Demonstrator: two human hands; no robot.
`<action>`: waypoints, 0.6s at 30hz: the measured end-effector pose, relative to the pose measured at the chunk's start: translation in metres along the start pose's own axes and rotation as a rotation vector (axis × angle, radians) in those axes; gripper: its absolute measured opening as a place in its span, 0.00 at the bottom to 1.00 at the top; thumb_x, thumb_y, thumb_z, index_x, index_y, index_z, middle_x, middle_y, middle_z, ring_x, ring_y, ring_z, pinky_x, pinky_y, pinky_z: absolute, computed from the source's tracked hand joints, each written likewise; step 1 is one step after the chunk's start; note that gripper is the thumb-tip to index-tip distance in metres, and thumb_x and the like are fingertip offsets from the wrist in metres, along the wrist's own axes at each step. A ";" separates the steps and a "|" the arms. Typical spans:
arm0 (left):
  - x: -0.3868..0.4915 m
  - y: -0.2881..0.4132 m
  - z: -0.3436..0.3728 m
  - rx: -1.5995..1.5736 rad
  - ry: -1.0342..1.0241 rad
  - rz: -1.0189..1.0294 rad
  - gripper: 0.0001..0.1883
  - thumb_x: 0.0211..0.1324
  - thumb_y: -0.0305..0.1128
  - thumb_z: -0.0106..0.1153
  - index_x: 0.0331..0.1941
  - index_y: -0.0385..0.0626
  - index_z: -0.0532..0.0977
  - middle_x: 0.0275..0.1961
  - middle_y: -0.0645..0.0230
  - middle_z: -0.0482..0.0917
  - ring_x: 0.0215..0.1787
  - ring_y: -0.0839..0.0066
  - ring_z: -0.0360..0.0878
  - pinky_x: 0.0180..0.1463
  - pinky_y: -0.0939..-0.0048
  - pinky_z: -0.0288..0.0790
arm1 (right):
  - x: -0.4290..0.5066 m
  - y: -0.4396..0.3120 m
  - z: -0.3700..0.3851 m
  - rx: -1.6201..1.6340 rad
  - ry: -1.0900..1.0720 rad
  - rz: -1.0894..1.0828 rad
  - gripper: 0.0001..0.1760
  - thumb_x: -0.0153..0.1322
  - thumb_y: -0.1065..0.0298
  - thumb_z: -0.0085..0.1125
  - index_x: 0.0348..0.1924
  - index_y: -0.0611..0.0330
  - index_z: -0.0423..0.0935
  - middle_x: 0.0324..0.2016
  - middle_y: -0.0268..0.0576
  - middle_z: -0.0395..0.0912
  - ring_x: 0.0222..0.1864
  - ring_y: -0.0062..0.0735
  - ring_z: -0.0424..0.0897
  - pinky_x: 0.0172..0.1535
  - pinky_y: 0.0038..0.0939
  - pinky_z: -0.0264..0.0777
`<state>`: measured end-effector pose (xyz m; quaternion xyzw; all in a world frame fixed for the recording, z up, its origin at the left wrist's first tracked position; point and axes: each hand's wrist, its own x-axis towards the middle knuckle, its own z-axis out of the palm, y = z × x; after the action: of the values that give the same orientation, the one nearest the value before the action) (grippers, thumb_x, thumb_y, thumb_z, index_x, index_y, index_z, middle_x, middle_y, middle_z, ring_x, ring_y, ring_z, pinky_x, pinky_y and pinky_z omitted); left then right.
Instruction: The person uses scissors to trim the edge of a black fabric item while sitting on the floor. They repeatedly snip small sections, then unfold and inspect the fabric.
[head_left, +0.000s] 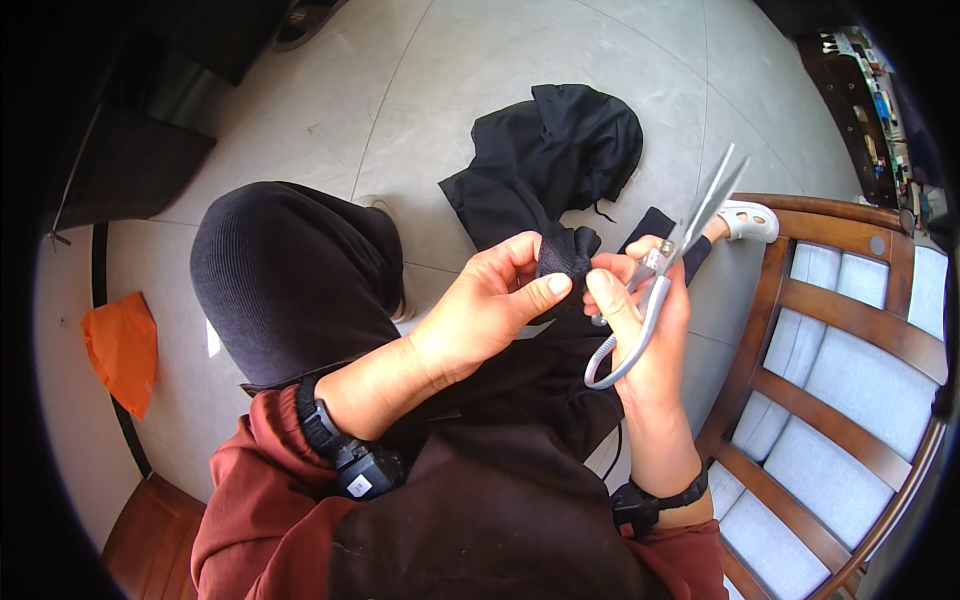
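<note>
My left hand (480, 315) pinches a bunched edge of a black garment (555, 157) between thumb and fingers. The rest of that cloth trails away over the floor, with a thin dark cord or thread at its edge. My right hand (652, 330) touches the same bunched edge with thumb and fingertips and also holds a pair of scissors (651, 315) with grey handles. The scissor blades are slightly apart and point up and to the right, away from the cloth. Some of the right fingers are hidden behind the handles.
A wooden seat frame (840, 315) with pale cushions (847, 375) stands at the right. Near its top is a white clog (750, 221) on a foot. An orange bag or cloth (124, 352) lies at the left. Dark furniture (142, 165) stands at the upper left.
</note>
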<state>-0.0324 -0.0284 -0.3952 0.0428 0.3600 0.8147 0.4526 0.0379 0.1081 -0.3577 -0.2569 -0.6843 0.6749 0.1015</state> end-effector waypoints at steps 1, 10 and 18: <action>0.000 0.000 0.000 0.008 0.005 0.012 0.04 0.62 0.27 0.53 0.39 0.43 0.72 0.37 0.76 0.76 0.39 0.88 0.71 0.47 0.83 0.66 | 0.000 0.000 0.001 0.008 -0.028 0.018 0.19 0.65 0.79 0.59 0.46 0.59 0.63 0.32 0.42 0.74 0.30 0.24 0.76 0.35 0.24 0.72; -0.002 0.003 0.000 -0.081 0.011 0.087 0.04 0.59 0.26 0.57 0.34 0.47 0.71 0.33 0.78 0.76 0.35 0.88 0.71 0.43 0.84 0.66 | 0.006 -0.003 0.008 -0.085 0.028 -0.085 0.19 0.61 0.87 0.53 0.41 0.62 0.59 0.31 0.36 0.69 0.29 0.17 0.73 0.32 0.17 0.69; -0.001 0.010 0.004 -0.122 -0.066 0.024 0.04 0.61 0.27 0.54 0.38 0.42 0.70 0.38 0.71 0.78 0.41 0.84 0.74 0.49 0.79 0.68 | 0.001 -0.014 0.000 0.195 -0.063 0.009 0.20 0.64 0.84 0.57 0.45 0.62 0.60 0.31 0.40 0.74 0.29 0.20 0.74 0.33 0.20 0.72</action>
<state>-0.0378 -0.0302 -0.3860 0.0460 0.2940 0.8386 0.4563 0.0340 0.1090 -0.3438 -0.2274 -0.6171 0.7464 0.1013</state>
